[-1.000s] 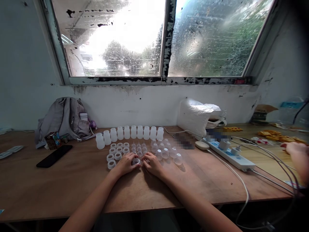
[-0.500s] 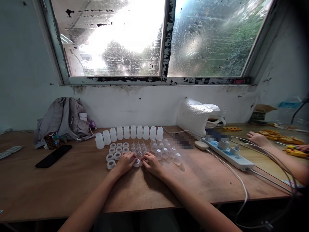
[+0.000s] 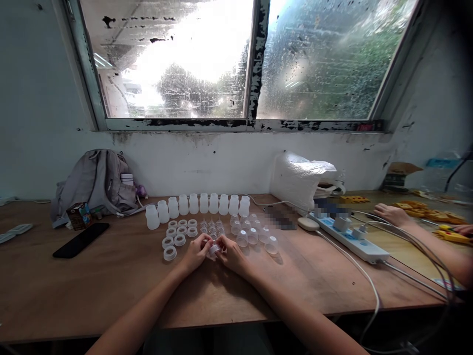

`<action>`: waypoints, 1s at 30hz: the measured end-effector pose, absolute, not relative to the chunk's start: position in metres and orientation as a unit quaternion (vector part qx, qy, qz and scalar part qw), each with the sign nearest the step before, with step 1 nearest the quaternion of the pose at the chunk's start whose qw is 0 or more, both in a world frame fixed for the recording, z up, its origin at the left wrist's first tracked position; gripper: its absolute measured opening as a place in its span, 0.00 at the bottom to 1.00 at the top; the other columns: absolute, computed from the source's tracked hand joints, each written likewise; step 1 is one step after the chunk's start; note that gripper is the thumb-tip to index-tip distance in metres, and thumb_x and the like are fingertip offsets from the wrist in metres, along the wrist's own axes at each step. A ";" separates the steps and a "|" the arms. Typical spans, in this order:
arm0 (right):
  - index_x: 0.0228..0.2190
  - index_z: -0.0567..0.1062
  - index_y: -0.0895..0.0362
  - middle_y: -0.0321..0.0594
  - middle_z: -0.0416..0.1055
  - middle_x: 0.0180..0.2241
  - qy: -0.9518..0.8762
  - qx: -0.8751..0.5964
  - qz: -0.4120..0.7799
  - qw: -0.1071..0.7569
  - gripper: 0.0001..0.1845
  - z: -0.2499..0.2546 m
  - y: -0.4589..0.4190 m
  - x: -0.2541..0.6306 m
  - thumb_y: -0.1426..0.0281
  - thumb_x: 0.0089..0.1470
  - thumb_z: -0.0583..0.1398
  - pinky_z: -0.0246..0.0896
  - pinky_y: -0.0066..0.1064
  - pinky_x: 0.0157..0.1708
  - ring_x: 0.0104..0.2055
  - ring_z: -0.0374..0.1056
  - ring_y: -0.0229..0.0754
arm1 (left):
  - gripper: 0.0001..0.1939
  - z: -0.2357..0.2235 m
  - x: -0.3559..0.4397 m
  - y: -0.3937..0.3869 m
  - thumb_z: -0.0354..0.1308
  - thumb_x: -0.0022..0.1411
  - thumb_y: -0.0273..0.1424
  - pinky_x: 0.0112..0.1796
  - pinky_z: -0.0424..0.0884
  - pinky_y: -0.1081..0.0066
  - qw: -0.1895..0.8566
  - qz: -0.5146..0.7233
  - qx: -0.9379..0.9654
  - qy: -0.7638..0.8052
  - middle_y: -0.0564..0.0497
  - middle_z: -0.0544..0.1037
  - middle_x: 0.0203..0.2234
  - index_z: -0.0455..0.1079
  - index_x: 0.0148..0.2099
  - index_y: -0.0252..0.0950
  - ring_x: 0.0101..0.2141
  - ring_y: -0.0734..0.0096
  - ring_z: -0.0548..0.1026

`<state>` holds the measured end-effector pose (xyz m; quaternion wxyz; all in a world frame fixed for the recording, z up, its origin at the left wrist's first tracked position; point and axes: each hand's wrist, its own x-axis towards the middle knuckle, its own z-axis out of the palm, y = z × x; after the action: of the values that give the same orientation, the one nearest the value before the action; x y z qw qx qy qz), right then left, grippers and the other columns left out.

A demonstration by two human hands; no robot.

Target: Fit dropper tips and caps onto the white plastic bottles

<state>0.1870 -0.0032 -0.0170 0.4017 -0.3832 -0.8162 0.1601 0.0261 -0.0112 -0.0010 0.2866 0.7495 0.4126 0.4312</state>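
My left hand [image 3: 198,250] and my right hand [image 3: 229,252] meet at the middle of the table, fingers closed around a translucent bottle collar ring [image 3: 214,249]. The ring looks tilted, and fingers partly cover it. To the left stand rows of similar white collar rings [image 3: 170,253]. Just beyond my hands are small clear bottle nipples [image 3: 212,224], the nearest partly hidden by my fingers. Clear dome caps [image 3: 271,245] sit to the right of my right hand. A row of frosted bottles [image 3: 204,203] stands upright at the back.
Left of the rings lie a black phone [image 3: 81,240], a small carton [image 3: 79,216] and a grey backpack [image 3: 98,182]. On the right are a white power strip [image 3: 349,237] with cables and a white bag [image 3: 301,180]. Another person's hand [image 3: 391,215] rests near yellow parts [image 3: 428,212].
The collar ring, on the table under my left hand before, is now gripped and tilted between both hands. My right hand has moved left onto it.
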 end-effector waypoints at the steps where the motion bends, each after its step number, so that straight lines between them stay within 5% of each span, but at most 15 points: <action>1: 0.27 0.61 0.57 0.32 0.61 0.23 -0.814 -0.387 0.158 0.403 0.03 -0.017 -0.003 0.187 0.73 0.44 0.53 0.53 0.23 0.25 0.24 0.57 0.32 | 0.15 0.000 0.027 -0.012 0.43 0.59 0.39 0.27 0.63 0.76 0.283 0.436 0.749 0.411 0.52 0.70 0.24 0.64 0.35 0.33 0.25 0.75 0.67; 7: 0.25 0.60 0.57 0.32 0.58 0.21 -0.783 -0.419 0.153 0.434 0.02 -0.015 0.002 0.189 0.72 0.46 0.52 0.50 0.24 0.24 0.22 0.55 0.32 | 0.17 0.006 0.026 -0.020 0.43 0.60 0.37 0.29 0.64 0.76 0.266 0.411 0.770 0.410 0.53 0.72 0.23 0.60 0.48 0.36 0.25 0.75 0.69; 12: 0.23 0.59 0.56 0.30 0.57 0.19 -0.770 -0.440 0.161 0.434 0.03 -0.016 0.005 0.192 0.72 0.43 0.52 0.48 0.23 0.21 0.21 0.53 0.32 | 0.15 0.008 0.029 -0.027 0.45 0.58 0.35 0.33 0.65 0.75 0.258 0.385 0.806 0.367 0.50 0.73 0.32 0.61 0.47 0.37 0.32 0.72 0.71; 30: 0.17 0.55 0.57 0.28 0.51 0.16 -0.750 -0.421 0.254 0.443 0.07 -0.014 0.003 0.186 0.74 0.37 0.53 0.43 0.22 0.20 0.20 0.48 0.30 | 0.18 0.000 0.030 -0.025 0.49 0.47 0.22 0.27 0.63 0.78 0.253 0.371 0.825 0.343 0.56 0.65 0.24 0.59 0.43 0.36 0.23 0.79 0.65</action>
<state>0.1861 0.0032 -0.0138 0.4429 -0.4209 -0.7499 0.2535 0.0296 -0.0247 -0.0005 0.2534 0.8247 0.3431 0.3714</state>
